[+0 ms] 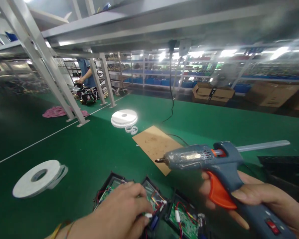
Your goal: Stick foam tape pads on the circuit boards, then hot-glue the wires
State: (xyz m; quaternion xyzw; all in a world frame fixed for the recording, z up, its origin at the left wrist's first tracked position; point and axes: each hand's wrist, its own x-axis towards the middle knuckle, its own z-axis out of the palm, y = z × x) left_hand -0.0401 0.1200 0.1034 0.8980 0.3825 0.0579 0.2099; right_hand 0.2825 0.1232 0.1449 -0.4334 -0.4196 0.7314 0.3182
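My right hand point(261, 196) is wrapped round the grip of a blue-grey glue gun point(204, 157) with an orange trigger. Its dark nozzle points left, and a translucent glue stick point(264, 145) sticks out of the back. My left hand point(124, 210) lies over open black housings with green circuit boards and coloured wires. Thumb and forefinger close on a small white wire connector point(148, 215) in the middle housing point(155, 197). Partly under that hand is the left housing point(109, 186). A third housing point(185, 215) lies to the right, below the glue gun.
A brown board point(156, 146) lies on the green table point(89, 149) beyond the nozzle. White tape rolls point(22, 182) point(124, 118) lie left and farther back. Metal posts point(52, 76) carry a shelf overhead. Behind stand cardboard boxes point(213, 93); a person point(86, 73) works back left.
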